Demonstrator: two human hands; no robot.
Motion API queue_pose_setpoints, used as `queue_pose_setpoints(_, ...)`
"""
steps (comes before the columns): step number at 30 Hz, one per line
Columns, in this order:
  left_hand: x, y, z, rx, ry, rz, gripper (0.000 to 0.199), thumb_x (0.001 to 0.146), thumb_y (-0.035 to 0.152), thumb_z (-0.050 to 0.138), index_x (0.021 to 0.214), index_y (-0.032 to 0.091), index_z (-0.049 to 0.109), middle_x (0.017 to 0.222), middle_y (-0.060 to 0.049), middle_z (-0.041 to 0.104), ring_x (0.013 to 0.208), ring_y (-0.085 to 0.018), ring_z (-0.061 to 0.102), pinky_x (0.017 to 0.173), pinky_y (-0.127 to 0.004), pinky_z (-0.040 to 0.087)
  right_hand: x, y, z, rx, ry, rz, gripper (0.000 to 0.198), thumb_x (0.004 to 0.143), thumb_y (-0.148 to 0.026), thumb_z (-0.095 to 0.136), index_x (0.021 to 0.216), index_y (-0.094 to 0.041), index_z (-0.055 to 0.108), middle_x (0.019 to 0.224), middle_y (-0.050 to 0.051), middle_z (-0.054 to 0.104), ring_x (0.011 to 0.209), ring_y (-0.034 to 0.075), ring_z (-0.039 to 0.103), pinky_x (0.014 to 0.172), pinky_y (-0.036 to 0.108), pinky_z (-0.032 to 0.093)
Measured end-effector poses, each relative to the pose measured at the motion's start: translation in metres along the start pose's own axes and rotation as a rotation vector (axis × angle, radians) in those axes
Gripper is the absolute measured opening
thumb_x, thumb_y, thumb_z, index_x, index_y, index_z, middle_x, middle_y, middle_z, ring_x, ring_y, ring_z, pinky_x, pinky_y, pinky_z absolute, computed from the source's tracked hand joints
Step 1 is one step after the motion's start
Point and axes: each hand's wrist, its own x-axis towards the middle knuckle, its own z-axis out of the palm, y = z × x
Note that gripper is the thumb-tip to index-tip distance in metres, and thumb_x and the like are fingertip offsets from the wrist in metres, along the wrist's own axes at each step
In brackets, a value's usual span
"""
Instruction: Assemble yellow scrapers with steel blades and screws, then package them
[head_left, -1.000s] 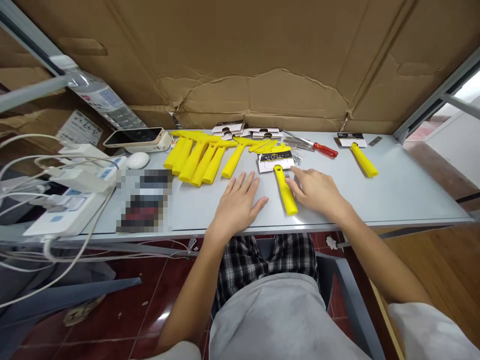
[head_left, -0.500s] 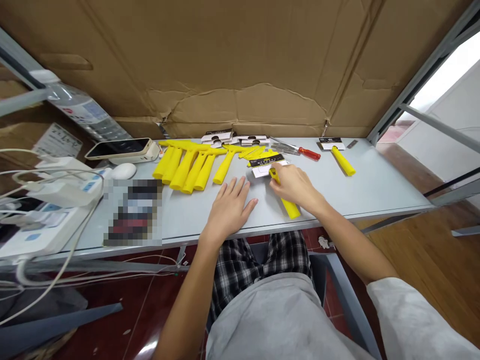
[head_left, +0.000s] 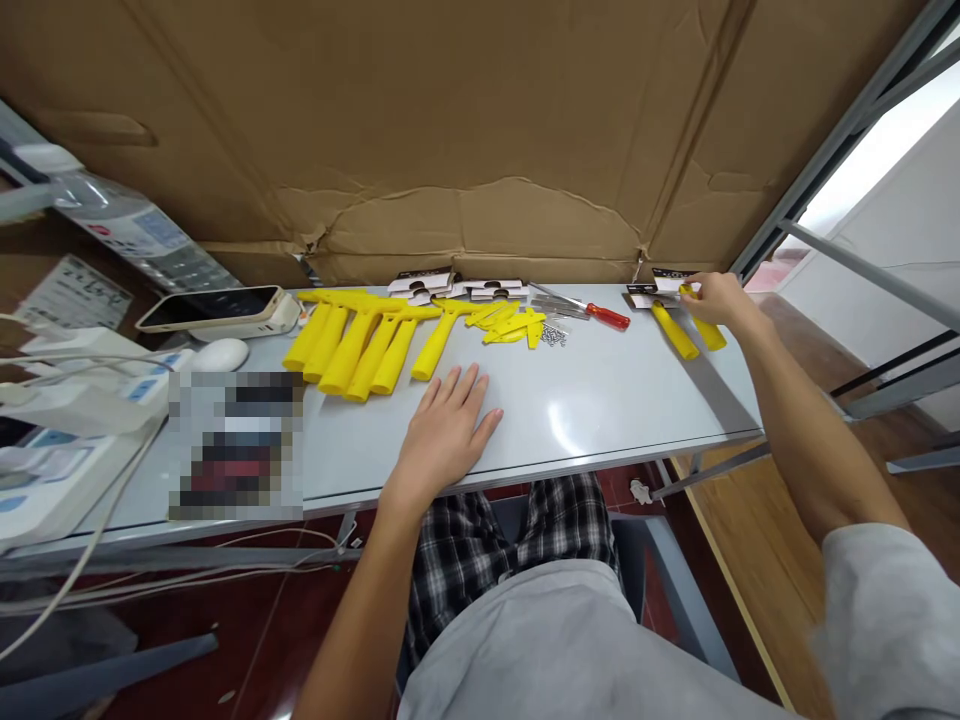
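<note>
Palm down, my left hand lies flat on the grey-white table, fingers spread, holding nothing. At the table's right end, my right hand is closed on a yellow-handled scraper with a black and white card at its head. Close to its left lies another yellow-handled scraper with a similar card. Several T-shaped yellow handles are lined up left of centre. Small flat yellow pieces and a little heap of screws lie beyond my left hand.
A red-handled screwdriver rests beside thin metal strips. Folded cards are stacked against the cardboard. On the left are a phone, a white mouse, a plastic bottle and a power strip with cables.
My right hand has carried the carded scraper from the table's middle to its right end, beside the other one. My left hand stays flat. The view has shifted slightly.
</note>
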Motion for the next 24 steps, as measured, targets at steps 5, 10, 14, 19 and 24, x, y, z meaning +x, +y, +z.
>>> queue_pose_setpoints(5, 0.000, 0.001, -0.002, 0.010, -0.023, -0.003, 0.070, 0.116, 0.049, 0.036, 0.168, 0.005, 0.053, 0.181, -0.017, 0.042, 0.170, -0.040, 0.037, 0.140, -0.058, 0.029, 0.010, -0.012, 0.023, -0.008, -0.142, 0.091, 0.055, 0.101, -0.033, 0.061, 0.151, -0.013, 0.072, 0.118, 0.015, 0.071, 0.081, 0.005, 0.041, 0.092, 0.021, 0.031)
queue_pose_setpoints(10, 0.000, 0.003, -0.005, 0.003, -0.030, -0.014, 0.069, 0.116, 0.049, 0.037, 0.168, 0.006, 0.053, 0.181, -0.016, 0.042, 0.170, -0.039, 0.037, 0.141, -0.057, 0.027, 0.010, -0.012, 0.023, 0.017, -0.196, 0.127, 0.057, 0.102, -0.038, 0.063, 0.154, -0.015, 0.070, 0.124, 0.016, 0.070, 0.078, 0.003, 0.038, 0.088, 0.023, 0.028)
queue_pose_setpoints(14, 0.000, 0.005, -0.008, -0.017, -0.037, -0.020, 0.069, 0.116, 0.049, 0.039, 0.168, 0.006, 0.052, 0.181, -0.016, 0.042, 0.171, -0.039, 0.035, 0.141, -0.056, 0.027, 0.002, -0.013, 0.009, 0.009, -0.226, 0.127, 0.064, 0.103, -0.043, 0.063, 0.159, -0.011, 0.064, 0.113, 0.017, 0.071, 0.075, 0.003, 0.040, 0.087, 0.027, 0.028)
queue_pose_setpoints(19, -0.001, 0.007, -0.008, -0.028, -0.046, -0.044, 0.068, 0.116, 0.049, 0.039, 0.168, 0.006, 0.052, 0.182, -0.016, 0.040, 0.172, -0.039, 0.033, 0.141, -0.056, 0.025, -0.021, -0.053, 0.004, -0.032, 0.013, -0.036, 0.062, 0.105, -0.042, 0.059, 0.159, -0.011, 0.064, 0.147, 0.024, 0.057, 0.121, 0.017, 0.052, 0.096, 0.032, 0.027)
queue_pose_setpoints(24, 0.015, 0.004, -0.038, -0.018, -0.143, -0.002, 0.062, 0.111, 0.047, 0.048, 0.157, 0.009, 0.064, 0.173, -0.019, 0.053, 0.160, -0.041, 0.051, 0.130, -0.057, 0.043, -0.047, -0.135, 0.031, 0.083, 0.123, -0.461, 0.047, 0.105, -0.043, 0.052, 0.131, -0.015, 0.079, 0.123, 0.013, 0.070, 0.118, 0.020, 0.058, 0.095, 0.028, 0.035)
